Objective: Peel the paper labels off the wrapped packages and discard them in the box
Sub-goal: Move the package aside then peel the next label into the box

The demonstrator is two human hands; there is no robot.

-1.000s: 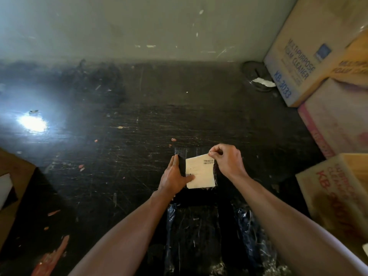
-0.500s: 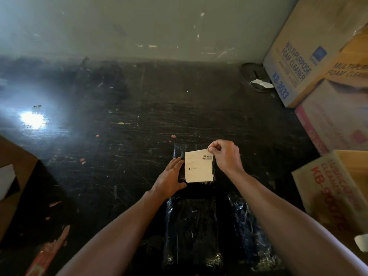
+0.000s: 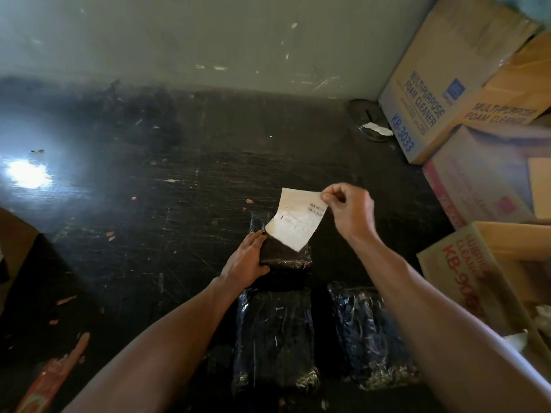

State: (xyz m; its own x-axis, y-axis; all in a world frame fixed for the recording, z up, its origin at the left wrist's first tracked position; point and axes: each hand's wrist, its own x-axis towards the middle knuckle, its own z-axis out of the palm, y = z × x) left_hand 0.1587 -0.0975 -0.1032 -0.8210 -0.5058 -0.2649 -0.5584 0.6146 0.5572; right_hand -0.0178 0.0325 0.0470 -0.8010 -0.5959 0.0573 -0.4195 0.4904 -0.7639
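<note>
A small black wrapped package (image 3: 286,256) lies on the dark scratched floor in front of me. My left hand (image 3: 247,260) presses flat on its left side and holds it down. My right hand (image 3: 350,210) pinches the top right corner of a white paper label (image 3: 295,223) with printed text, lifted above the package; its lower left edge still meets the wrap. Two more dark plastic-wrapped packages lie nearer to me, one in the middle (image 3: 275,335) and one to the right (image 3: 369,335). An open cardboard box (image 3: 465,281) stands at the right.
Stacked cartons marked foam cleaner (image 3: 441,84) and a pink carton (image 3: 477,180) fill the right corner by the wall. A round dark lid with a paper scrap (image 3: 371,126) lies beside them. Another box corner (image 3: 15,242) shows at the left, with an orange wrapper (image 3: 50,380) below it.
My right hand has pulled the label up and to the right, peeling most of it off the package. My left hand has shifted onto the package and holds it down.
</note>
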